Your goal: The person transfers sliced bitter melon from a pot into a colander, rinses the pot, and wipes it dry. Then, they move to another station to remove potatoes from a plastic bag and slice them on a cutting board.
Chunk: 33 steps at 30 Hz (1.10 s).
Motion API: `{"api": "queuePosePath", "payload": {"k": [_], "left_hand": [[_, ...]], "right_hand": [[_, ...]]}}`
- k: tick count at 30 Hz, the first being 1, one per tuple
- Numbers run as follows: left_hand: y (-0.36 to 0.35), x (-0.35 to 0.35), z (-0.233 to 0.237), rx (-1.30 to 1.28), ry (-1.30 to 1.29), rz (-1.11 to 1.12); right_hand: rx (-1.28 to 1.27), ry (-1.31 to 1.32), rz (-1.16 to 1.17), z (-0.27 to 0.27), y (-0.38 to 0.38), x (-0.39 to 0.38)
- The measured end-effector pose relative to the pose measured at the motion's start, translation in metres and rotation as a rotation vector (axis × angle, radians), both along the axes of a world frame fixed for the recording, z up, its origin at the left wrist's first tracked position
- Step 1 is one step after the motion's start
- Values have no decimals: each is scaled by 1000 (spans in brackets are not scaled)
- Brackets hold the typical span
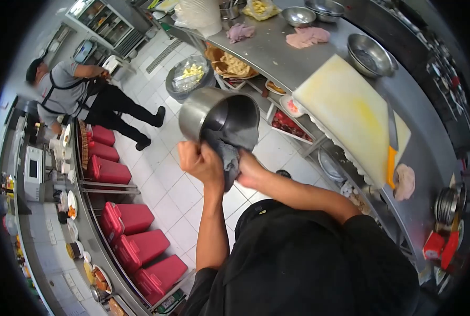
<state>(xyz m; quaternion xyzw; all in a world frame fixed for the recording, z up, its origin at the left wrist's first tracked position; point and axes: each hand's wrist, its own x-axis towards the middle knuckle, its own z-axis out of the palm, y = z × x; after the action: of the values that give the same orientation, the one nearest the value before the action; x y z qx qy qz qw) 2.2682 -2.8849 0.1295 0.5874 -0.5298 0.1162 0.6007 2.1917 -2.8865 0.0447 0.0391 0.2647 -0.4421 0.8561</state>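
Observation:
A deep steel pot (pixel 194 117) is held tilted in front of me above the tiled floor, its mouth turned toward the lower right. My left hand (pixel 201 163) is closed at the near side of its rim; the fingertips are hidden. A dark grey cloth (pixel 227 158) hangs from the pot's mouth, part of it inside. My right hand (pixel 249 169) is closed on the cloth, close to the rim.
On the steel counter (pixel 277 63) at right lie a cutting board (pixel 345 113), an orange-handled knife (pixel 393 142), cloths and steel bowls (pixel 370 55). A clear-covered bin (pixel 185 79) stands beyond the pot. At left are red bins (pixel 140 250) and another person (pixel 71 89).

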Motion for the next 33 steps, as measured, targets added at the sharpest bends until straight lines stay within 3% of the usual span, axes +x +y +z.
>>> {"api": "queuePosePath", "payload": {"k": [3, 4, 6, 8, 12, 13, 14, 16, 18, 19, 22, 26, 29, 31, 33], "left_hand": [[-23, 14, -6, 93, -23, 46], [-27, 27, -11, 108, -26, 78], [-33, 43, -11, 144, -34, 140], [-32, 53, -9, 199, -37, 202], [-28, 59, -23, 290, -11, 242], [-26, 58, -32, 319, -20, 219], [-26, 53, -40, 296, 9, 176], [-34, 36, -36, 347, 196, 89], [-48, 71, -55, 295, 197, 165], [-50, 90, -64, 286, 204, 193], [-59, 158, -75, 313, 259, 233], [-79, 238, -90, 362, 301, 247], [-107, 293, -95, 427, 346, 221], [-128, 322, -99, 467, 246, 223], [-153, 340, -87, 492, 219, 198]], "right_hand": [[-57, -10, 273, 2, -22, -13], [-103, 75, 398, -23, -33, -22], [-235, 307, 585, 10, -42, -60], [-609, 547, 650, 25, -56, -73], [-977, 1089, 444, 53, -93, -42], [-972, 1115, 443, 55, -104, -22], [-994, 1123, 399, 48, -112, 2], [-1073, 1000, 520, -26, -119, 50], [-1119, 828, 586, -41, -127, 81], [-1193, 956, 471, -109, -118, 115], [-872, 553, 1012, -35, -144, 138], [-1102, 681, 1197, 12, -190, 184], [-1025, 743, 1362, 31, -230, 190], [-796, 488, 941, 63, -244, 186], [-813, 494, 734, 81, -264, 193]]}}
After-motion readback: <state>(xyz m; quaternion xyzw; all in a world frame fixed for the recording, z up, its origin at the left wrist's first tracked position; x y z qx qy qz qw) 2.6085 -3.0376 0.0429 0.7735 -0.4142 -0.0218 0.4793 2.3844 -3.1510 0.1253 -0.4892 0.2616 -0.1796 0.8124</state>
